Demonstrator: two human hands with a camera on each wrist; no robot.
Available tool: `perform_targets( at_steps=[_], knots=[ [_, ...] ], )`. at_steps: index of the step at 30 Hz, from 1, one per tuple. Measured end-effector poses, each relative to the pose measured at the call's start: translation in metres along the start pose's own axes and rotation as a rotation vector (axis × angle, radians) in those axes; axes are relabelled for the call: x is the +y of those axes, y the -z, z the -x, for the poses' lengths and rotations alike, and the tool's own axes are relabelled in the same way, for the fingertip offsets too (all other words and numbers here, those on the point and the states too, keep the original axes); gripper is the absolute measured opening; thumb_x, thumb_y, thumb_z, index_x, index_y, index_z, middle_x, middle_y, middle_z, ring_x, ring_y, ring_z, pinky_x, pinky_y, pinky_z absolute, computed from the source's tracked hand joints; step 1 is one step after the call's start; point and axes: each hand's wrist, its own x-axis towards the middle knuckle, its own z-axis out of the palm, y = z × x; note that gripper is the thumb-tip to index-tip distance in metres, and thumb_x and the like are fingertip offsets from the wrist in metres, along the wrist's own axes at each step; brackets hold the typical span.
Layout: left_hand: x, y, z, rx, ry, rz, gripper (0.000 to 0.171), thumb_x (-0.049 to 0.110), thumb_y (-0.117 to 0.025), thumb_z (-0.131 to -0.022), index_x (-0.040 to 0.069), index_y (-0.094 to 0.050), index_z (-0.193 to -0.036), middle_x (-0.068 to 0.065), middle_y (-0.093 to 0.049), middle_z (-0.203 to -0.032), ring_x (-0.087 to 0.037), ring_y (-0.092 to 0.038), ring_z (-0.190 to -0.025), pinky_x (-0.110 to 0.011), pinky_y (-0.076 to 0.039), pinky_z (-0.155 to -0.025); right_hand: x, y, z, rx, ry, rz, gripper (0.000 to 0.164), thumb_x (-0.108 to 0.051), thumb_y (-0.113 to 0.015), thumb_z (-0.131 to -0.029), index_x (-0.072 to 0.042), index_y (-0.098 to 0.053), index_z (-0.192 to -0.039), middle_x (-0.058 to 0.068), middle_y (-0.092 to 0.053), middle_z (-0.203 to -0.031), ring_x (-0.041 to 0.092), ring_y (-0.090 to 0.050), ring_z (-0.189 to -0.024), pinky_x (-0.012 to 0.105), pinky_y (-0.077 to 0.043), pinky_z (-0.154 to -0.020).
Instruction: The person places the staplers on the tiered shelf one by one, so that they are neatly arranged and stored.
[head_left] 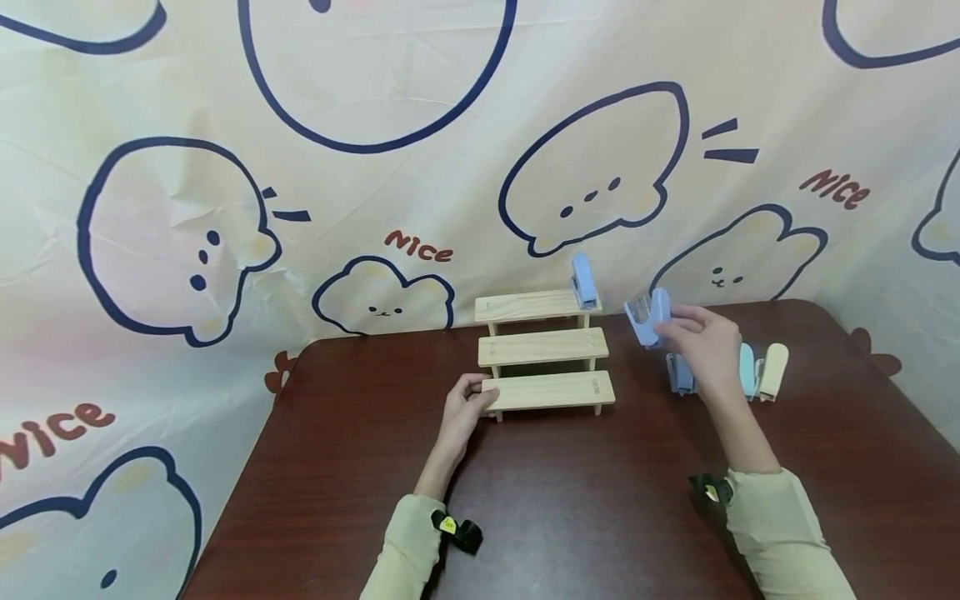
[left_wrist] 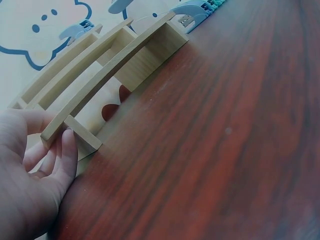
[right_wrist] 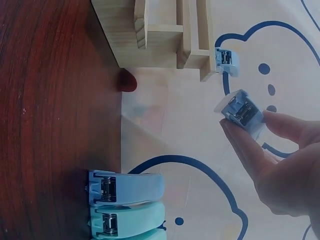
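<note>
A three-step wooden stand point(head_left: 543, 346) rises toward the back, and on its top step a light-blue stapler point(head_left: 582, 282) stands at the right end. My left hand point(head_left: 461, 411) grips the left end of the lowest step, fingers around the board's edge in the left wrist view. To the right of the stand, my right hand point(head_left: 705, 342) pinches a second blue stapler point(head_left: 651, 318) above the table. Its spring end point(right_wrist: 245, 114) shows between thumb and fingers in the right wrist view.
Beneath my right hand, more staplers stand in a row: a darker blue one point(head_left: 681, 373), a teal one point(head_left: 747, 371) and a cream one point(head_left: 772, 372); the forearm partly hides the row. A printed cloth point(head_left: 420, 200) hangs behind the dark wooden table point(head_left: 570, 500).
</note>
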Motion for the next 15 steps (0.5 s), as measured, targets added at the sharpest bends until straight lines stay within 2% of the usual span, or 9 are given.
perform_targets(
  at_steps=[4, 7, 10, 12, 15],
  knots=[
    [0.013, -0.001, 0.007, -0.02, 0.002, -0.003, 0.037, 0.001, -0.067, -0.095, -0.014, -0.056, -0.127, -0.007, -0.061, -0.102, -0.01, -0.06, -0.078, -0.026, -0.057, -0.069, -0.004, 0.001, 0.001, 0.017, 0.002, -0.016, 0.058, -0.034, -0.071, -0.099, -0.001, -0.058, -0.144, 0.021, -0.067, -0.132, -0.006, -0.067, -0.083, 0.015, -0.056, -0.078],
    [0.025, -0.002, 0.016, -0.026, 0.003, -0.009, 0.036, 0.0, -0.067, -0.094, -0.015, -0.057, -0.126, -0.006, -0.061, -0.1, -0.011, -0.061, -0.078, -0.027, -0.058, -0.069, -0.006, 0.002, 0.001, 0.022, 0.011, -0.039, 0.056, -0.032, -0.073, -0.098, 0.0, -0.06, -0.142, 0.008, -0.074, -0.118, -0.006, -0.068, -0.082, 0.015, -0.057, -0.077],
    [0.031, -0.003, 0.022, -0.02, 0.0, -0.008, 0.035, 0.0, -0.067, -0.094, -0.014, -0.058, -0.124, -0.005, -0.061, -0.098, -0.01, -0.06, -0.077, -0.027, -0.058, -0.068, -0.008, 0.003, 0.0, 0.022, 0.014, -0.053, 0.057, -0.03, -0.074, -0.097, 0.0, -0.059, -0.143, -0.006, -0.074, -0.104, -0.005, -0.068, -0.081, 0.014, -0.056, -0.075],
    [0.032, -0.003, 0.023, -0.019, -0.002, -0.007, 0.035, 0.0, -0.067, -0.094, -0.015, -0.058, -0.124, -0.006, -0.061, -0.098, -0.011, -0.06, -0.078, -0.027, -0.058, -0.068, -0.011, 0.003, 0.0, 0.026, 0.017, -0.045, 0.057, -0.03, -0.074, -0.097, 0.0, -0.059, -0.143, -0.005, -0.075, -0.105, -0.005, -0.069, -0.08, 0.013, -0.056, -0.074],
    [0.033, -0.003, 0.021, -0.02, -0.012, -0.004, 0.037, 0.0, -0.067, -0.094, -0.015, -0.057, -0.126, -0.007, -0.061, -0.1, -0.012, -0.061, -0.079, -0.026, -0.057, -0.069, -0.017, 0.003, -0.002, 0.029, 0.023, -0.031, 0.057, -0.033, -0.072, -0.098, -0.002, -0.059, -0.144, 0.01, -0.073, -0.122, -0.005, -0.068, -0.081, 0.013, -0.056, -0.076]
  ],
)
